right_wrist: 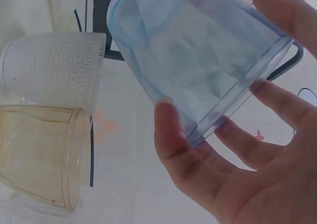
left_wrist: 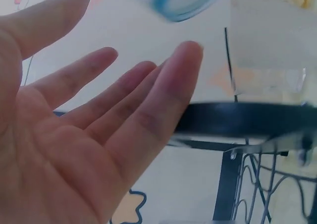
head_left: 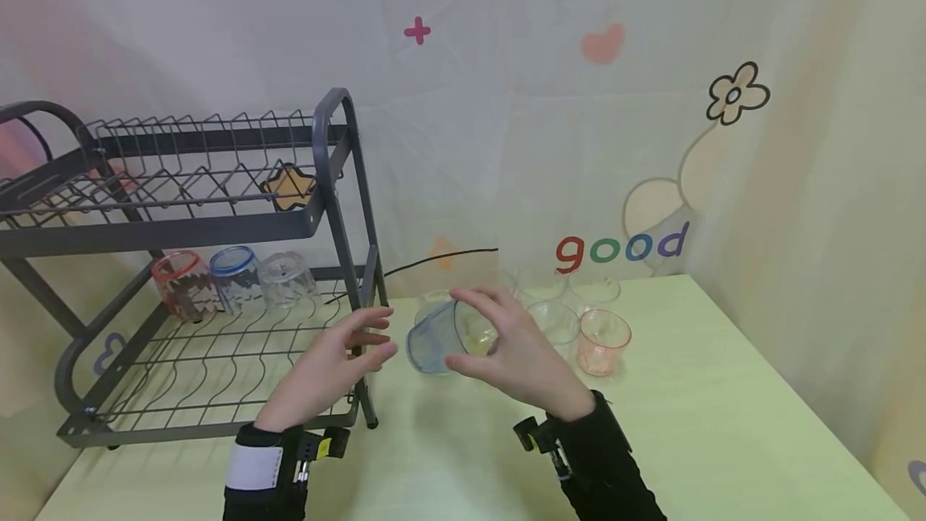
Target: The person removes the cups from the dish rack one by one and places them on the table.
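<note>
I see right hand (head_left: 517,356) gripping the blue cup (head_left: 434,338), tilted, above the surface (head_left: 694,424); left hand (head_left: 336,360) spread, empty, beside the dish rack (head_left: 217,264).

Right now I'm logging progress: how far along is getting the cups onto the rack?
Three cups already sit on the rack's lower shelf. The right hand holds a blue cup; the left hand is open beside it. Several cups remain on the table.
</note>
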Available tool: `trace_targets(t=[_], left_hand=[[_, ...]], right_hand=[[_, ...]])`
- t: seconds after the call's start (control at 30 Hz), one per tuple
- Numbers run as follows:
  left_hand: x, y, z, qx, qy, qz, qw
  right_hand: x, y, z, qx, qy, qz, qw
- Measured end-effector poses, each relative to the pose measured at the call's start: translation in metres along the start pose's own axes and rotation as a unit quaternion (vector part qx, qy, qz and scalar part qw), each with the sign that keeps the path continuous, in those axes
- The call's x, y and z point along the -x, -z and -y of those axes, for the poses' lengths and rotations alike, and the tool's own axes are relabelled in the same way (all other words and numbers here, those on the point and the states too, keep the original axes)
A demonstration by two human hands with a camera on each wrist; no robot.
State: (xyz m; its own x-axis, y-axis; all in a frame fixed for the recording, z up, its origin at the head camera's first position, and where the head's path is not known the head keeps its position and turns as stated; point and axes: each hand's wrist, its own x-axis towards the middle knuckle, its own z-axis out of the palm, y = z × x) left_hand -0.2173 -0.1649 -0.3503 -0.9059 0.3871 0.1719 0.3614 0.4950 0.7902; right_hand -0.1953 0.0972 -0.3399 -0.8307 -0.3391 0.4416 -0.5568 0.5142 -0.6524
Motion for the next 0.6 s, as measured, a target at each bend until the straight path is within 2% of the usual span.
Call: trace_targets(t=[0.2, 0.33, 0.43, 0.6], left_hand=[[0.004, 0.013, 0.004, -0.008, -0.004, 0.001, 1.0], [0.001, 0.021, 0.004, -0.021, -0.013, -0.006, 0.9997], [-0.002, 0.028, 0.004, -0.026, -0.018, -0.016, 0.9994], [-0.001, 0.041, 0.008, -0.048, -0.006, -0.021, 0.9986]], right_hand=[[0.002, -0.008, -0.004, 0.048, -0.023, 0.019, 0.998], [0.0, -0.015, -0.007, 0.071, -0.04, 0.034, 0.996], [-0.003, -0.022, -0.01, 0.09, -0.04, 0.054, 0.994], [-0.003, -0.028, -0.011, 0.121, -0.036, 0.085, 0.988]])
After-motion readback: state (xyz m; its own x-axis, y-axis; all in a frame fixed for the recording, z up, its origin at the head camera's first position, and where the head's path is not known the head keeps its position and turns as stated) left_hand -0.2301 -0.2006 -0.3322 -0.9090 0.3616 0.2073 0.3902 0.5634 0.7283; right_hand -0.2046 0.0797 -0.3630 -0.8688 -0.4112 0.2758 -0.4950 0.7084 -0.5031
